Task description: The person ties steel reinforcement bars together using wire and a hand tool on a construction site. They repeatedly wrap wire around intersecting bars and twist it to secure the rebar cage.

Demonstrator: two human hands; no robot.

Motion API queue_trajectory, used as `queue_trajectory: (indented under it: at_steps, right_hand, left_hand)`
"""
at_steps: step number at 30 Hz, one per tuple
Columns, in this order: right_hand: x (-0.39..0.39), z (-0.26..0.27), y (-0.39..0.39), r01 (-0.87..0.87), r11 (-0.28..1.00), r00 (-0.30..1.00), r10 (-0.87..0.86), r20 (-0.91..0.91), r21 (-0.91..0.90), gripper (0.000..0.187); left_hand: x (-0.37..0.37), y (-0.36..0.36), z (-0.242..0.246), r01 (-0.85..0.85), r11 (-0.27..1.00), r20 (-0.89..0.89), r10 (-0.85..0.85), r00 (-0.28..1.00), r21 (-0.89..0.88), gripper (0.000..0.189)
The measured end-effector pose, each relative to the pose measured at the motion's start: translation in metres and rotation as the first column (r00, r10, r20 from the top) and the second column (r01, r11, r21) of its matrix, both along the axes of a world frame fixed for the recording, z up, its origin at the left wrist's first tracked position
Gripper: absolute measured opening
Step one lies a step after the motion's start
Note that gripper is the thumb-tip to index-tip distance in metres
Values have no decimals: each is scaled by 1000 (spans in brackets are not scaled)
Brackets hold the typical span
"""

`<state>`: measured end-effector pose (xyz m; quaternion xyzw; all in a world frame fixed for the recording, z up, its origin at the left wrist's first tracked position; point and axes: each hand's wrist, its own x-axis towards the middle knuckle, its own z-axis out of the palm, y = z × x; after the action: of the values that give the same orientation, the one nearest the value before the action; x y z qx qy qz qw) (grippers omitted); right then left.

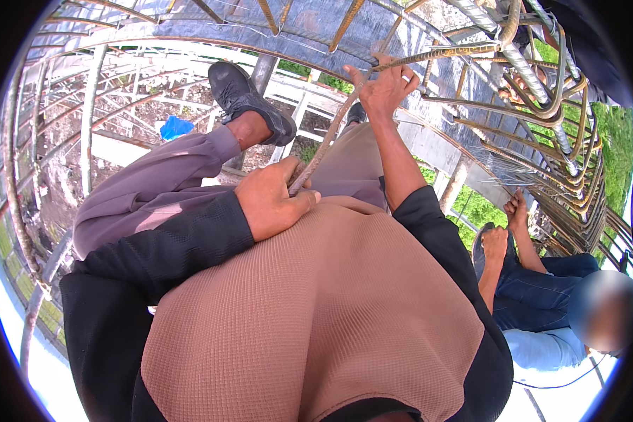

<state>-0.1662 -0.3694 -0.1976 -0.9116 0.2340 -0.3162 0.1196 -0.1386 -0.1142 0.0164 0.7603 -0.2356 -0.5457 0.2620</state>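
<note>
My left hand [274, 198] rests at my waist, gripping the lower end of a rusty steel rebar [333, 129] between thumb and fingers. That rebar slants up and away to my right hand [387, 89], which holds it near its far end with the fingers partly spread. There it meets a ribbed bar [443, 53] running right to the reinforcement cage; whether the two are one bent piece I cannot tell. The cage's bent stirrups [538, 113] stand to the right of my right hand.
A metal form panel [316, 26] runs across the far side. Rebar lattice [58, 121] and a blue scrap [176, 128] lie left and below. At right, a seated co-worker's hands [501, 232] are near a thin wire bundle [498, 166]. Another person's hand [517, 87] shows beyond the cage.
</note>
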Motion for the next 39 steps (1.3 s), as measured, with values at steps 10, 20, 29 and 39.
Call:
queue_trajectory:
  at_steps: [10, 20, 29, 39]
  right_hand:
    - [12, -7, 3, 99, 995, 990, -98, 97, -3, 41]
    - [13, -2, 4, 126, 989, 985, -115, 129, -80, 47]
    - [11, -11, 0, 150, 982, 987, -143, 70, -113, 48]
    - [10, 0, 4, 167, 986, 986, -167, 26, -10, 38]
  left_hand:
    - [61, 29, -31, 313, 923, 277, -248, 928, -222, 18]
    - [139, 29, -44, 512, 859, 711, -367, 599, 12, 28]
    - [170, 5, -32, 479, 843, 553, -527, 645, 245, 28]
    - [218, 12, -69, 649, 760, 766, -435, 473, 30, 16]
